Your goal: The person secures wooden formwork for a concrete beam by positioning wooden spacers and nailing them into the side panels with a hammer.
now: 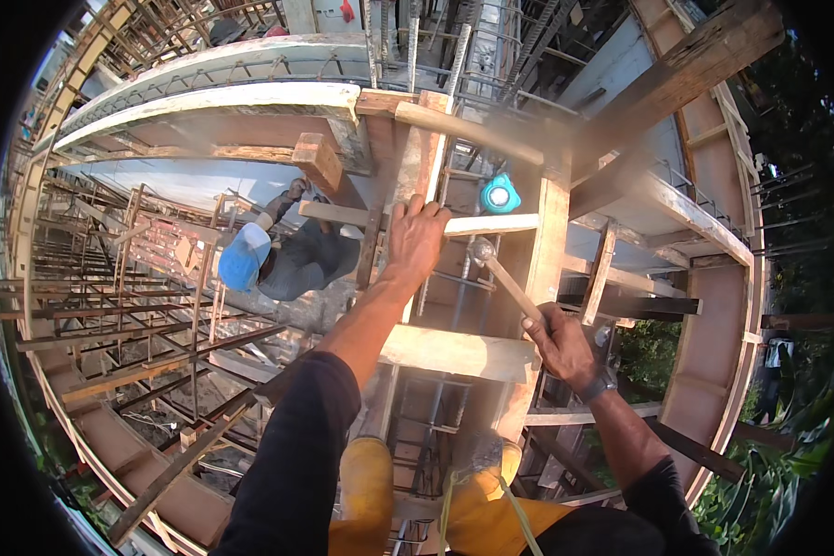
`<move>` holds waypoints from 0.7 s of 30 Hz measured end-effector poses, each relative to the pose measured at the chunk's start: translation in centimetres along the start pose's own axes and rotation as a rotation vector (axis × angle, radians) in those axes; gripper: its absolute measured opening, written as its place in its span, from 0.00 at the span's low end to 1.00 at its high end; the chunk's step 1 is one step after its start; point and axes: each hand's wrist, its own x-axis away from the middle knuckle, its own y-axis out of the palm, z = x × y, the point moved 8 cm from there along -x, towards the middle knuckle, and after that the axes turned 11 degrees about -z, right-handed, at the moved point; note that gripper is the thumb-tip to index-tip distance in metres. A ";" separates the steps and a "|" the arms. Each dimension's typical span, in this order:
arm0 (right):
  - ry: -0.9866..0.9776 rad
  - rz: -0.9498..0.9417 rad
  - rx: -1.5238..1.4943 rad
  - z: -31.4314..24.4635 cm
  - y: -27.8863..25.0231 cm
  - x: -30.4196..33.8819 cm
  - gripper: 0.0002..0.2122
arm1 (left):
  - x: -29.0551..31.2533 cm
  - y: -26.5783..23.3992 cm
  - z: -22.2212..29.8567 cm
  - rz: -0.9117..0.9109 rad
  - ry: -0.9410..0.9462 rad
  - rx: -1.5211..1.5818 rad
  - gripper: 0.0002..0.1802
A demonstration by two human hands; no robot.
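Note:
My left hand (417, 236) is closed over a narrow wooden strip (493, 224), which lies across two long formwork boards. The strip's right end reaches the right-hand board (549, 218). In my right hand (565, 346) is a hammer (514, 289), gripped by its wooden handle. Its metal head is up near the strip, just below it and apart from my left hand. Beyond the strip sits a teal tape measure (499, 194) with a round pale face. A wider wooden crosspiece (459, 353) bridges the boards nearer to me.
Steel bars run inside the trough between the boards. My yellow boots (366, 473) straddle it. Below left, a co-worker in a blue cap (245, 258) stands among timber props. A thick timber (686, 79) slants in at upper right. Foliage (760, 500) shows at lower right.

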 end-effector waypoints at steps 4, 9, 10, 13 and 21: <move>-0.131 0.045 0.177 0.4 -0.6 0.4 0.22 | -0.9 0.4 0.5 -0.168 0.149 -0.142 0.21; -0.176 0.039 0.261 0.7 -1.8 0.7 0.23 | -1.8 1.1 0.8 -0.215 0.177 -0.223 0.23; -0.169 0.026 0.303 0.8 -2.0 0.7 0.23 | -1.9 1.0 0.8 -0.209 0.178 -0.222 0.23; -0.131 -0.008 0.456 0.5 -3.1 0.2 0.21 | -1.8 1.0 0.2 -0.279 0.211 -0.125 0.27; -0.243 -0.015 0.832 -4.9 -5.3 -3.0 0.17 | -1.0 -1.3 -1.6 -0.416 0.271 0.186 0.26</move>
